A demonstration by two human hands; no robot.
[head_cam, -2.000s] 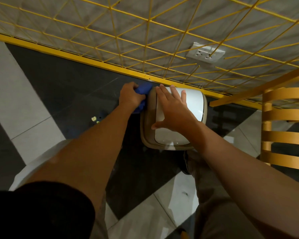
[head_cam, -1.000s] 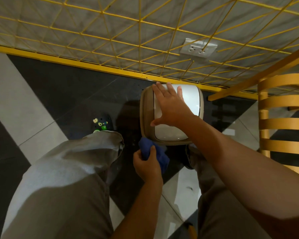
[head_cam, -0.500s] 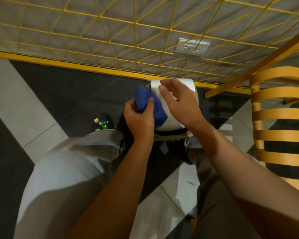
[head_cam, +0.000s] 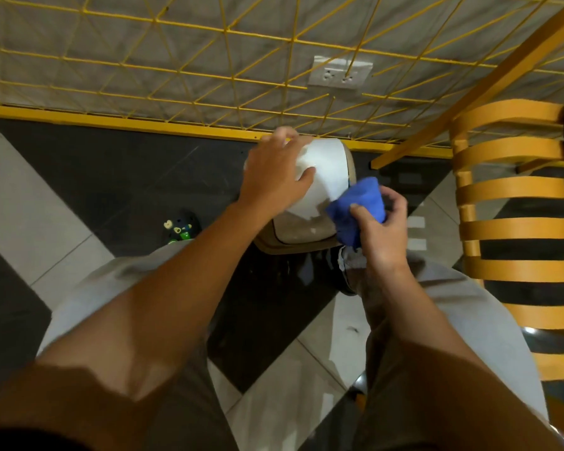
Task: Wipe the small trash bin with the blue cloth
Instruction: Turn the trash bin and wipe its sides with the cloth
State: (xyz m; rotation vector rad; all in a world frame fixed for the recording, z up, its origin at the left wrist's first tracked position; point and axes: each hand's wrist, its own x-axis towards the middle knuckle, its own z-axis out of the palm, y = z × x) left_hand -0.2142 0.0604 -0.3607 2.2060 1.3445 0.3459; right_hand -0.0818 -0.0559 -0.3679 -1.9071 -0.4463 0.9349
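Just above the centre of the frame, I see the small trash bin [head_cam: 295, 246] standing on the dark floor tile [head_cam: 137, 177], close against the yellow base rail [head_cam: 111, 121] of the wall. Its white lid [head_cam: 328, 172] looks tilted, and a dusty inner face shows below it.

My view has the left hand [head_cam: 275, 175] laid over the upper left part of the lid. Its thumb stretches across the white surface and its fingers bend over the far edge, though they are blurred. The right hand [head_cam: 383, 231] is to the right of the bin, clamped on the bunched blue cloth [head_cam: 355, 203] between thumb and fingers. The cloth touches the lid's lower right edge. The two hands are apart, with the lid between them.

At the right edge stands a slatted wooden chair [head_cam: 515, 203]. A wall socket [head_cam: 339, 74] sits behind the yellow wire grid [head_cam: 176, 60] in the upper part of the frame. Left of the bin, a dark shoe [head_cam: 180, 226] with small charms peeks out past a grey trouser leg [head_cam: 111, 281].
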